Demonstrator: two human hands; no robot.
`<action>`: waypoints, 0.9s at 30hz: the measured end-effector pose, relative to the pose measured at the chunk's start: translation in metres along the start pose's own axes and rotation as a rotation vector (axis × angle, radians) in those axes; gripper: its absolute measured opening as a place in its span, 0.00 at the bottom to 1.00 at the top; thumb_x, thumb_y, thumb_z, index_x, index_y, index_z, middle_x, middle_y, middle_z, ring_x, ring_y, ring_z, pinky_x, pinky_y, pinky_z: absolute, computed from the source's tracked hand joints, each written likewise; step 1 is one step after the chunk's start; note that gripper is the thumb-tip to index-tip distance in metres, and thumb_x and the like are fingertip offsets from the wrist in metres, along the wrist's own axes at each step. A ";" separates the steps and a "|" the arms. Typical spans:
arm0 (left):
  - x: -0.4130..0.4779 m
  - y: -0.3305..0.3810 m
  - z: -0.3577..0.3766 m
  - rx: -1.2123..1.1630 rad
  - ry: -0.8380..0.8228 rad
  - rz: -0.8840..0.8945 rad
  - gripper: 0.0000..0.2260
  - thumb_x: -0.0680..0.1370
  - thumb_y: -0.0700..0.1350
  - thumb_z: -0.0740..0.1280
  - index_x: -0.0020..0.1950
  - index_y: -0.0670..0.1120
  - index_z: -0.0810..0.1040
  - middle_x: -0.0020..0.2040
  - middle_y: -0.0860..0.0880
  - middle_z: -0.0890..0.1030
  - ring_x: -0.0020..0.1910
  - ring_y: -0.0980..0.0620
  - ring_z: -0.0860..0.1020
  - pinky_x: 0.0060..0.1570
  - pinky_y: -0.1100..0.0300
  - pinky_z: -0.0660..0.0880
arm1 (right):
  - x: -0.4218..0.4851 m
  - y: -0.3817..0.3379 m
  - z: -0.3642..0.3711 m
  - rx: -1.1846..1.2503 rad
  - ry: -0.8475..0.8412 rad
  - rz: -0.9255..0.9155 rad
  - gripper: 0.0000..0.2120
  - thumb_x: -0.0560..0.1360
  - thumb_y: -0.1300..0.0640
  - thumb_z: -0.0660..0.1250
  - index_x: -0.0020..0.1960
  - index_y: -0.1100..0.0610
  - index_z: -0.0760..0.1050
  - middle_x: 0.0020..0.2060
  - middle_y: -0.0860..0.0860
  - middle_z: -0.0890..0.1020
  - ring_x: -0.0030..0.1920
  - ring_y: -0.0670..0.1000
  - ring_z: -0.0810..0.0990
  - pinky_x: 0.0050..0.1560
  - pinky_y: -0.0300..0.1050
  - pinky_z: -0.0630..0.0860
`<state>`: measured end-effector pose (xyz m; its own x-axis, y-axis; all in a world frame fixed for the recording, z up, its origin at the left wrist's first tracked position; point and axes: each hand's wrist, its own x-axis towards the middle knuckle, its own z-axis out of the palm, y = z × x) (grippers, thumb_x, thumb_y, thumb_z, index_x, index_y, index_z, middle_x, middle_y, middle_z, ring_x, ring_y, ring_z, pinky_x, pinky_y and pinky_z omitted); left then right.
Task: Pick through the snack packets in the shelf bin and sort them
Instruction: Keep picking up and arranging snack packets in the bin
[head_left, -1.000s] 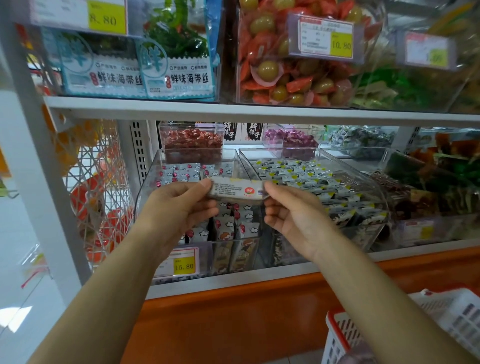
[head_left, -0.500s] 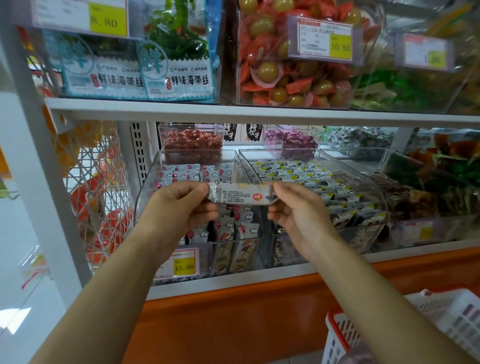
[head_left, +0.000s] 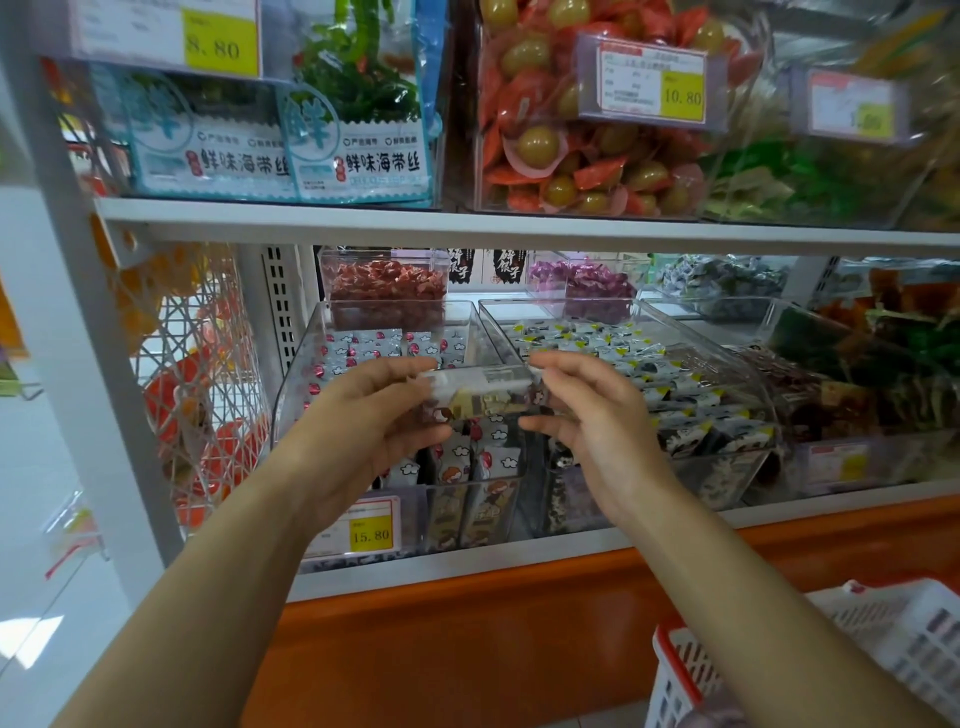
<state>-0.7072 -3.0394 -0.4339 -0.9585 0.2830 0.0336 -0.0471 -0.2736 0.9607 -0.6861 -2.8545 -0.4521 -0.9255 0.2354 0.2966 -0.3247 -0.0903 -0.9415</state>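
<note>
The left hand (head_left: 363, 421) pinches the left end of a single snack packet (head_left: 480, 392) between thumb and fingers. The right hand (head_left: 592, 421) pinches the other end the same way, so both are closed on it and neither is spread. The packet hangs between them with its long axis running left to right, roughly parallel to the front edge of the shelf (head_left: 519, 560). It is in the air above the front half of the clear bin (head_left: 306, 374) at the shelf's left end, not resting in it.

Each hand is equally near, one on each end. The bin lies straight ahead and below, so setting the packet back would probably mean lowering it forward. The neighbouring bin (head_left: 727, 364) of black, white and yellow packets is to the right, nearer the right hand. A white and red basket (head_left: 883, 639) sits low at the right, also on that arm's side.

The print on the held packet is blurred and cannot be read. The packets in the bin are white, printed with clouds and red spots. A yellow price tag (head_left: 370, 534) on its front reads 15.80. On the shelf above, tags read 8.80 (head_left: 221, 44) and 10.80 (head_left: 682, 96), and the seaweed bags (head_left: 358, 150) carry 鲜味海带丝.
</note>
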 end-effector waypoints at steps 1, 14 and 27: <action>0.000 0.000 0.000 0.013 -0.012 0.012 0.09 0.77 0.35 0.63 0.54 0.43 0.78 0.49 0.43 0.81 0.43 0.50 0.83 0.39 0.63 0.80 | 0.000 0.001 0.000 -0.005 0.000 0.004 0.07 0.77 0.63 0.64 0.46 0.56 0.80 0.47 0.49 0.80 0.40 0.41 0.81 0.42 0.46 0.82; -0.005 -0.005 0.006 0.486 -0.089 0.165 0.17 0.75 0.34 0.66 0.57 0.54 0.77 0.53 0.53 0.80 0.50 0.55 0.80 0.43 0.67 0.76 | -0.002 0.001 0.002 -0.333 0.066 -0.091 0.06 0.73 0.55 0.70 0.37 0.52 0.79 0.35 0.46 0.81 0.39 0.43 0.80 0.44 0.41 0.77; 0.001 -0.017 0.018 0.486 0.217 0.239 0.09 0.77 0.45 0.66 0.38 0.47 0.82 0.38 0.46 0.82 0.40 0.46 0.80 0.41 0.54 0.80 | -0.003 0.005 0.012 -0.446 0.117 -0.208 0.13 0.74 0.56 0.69 0.34 0.61 0.75 0.29 0.50 0.75 0.33 0.46 0.73 0.39 0.43 0.71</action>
<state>-0.7021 -3.0186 -0.4450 -0.9648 0.0560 0.2568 0.2626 0.1614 0.9513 -0.6868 -2.8677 -0.4555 -0.8138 0.3135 0.4894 -0.3617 0.3858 -0.8487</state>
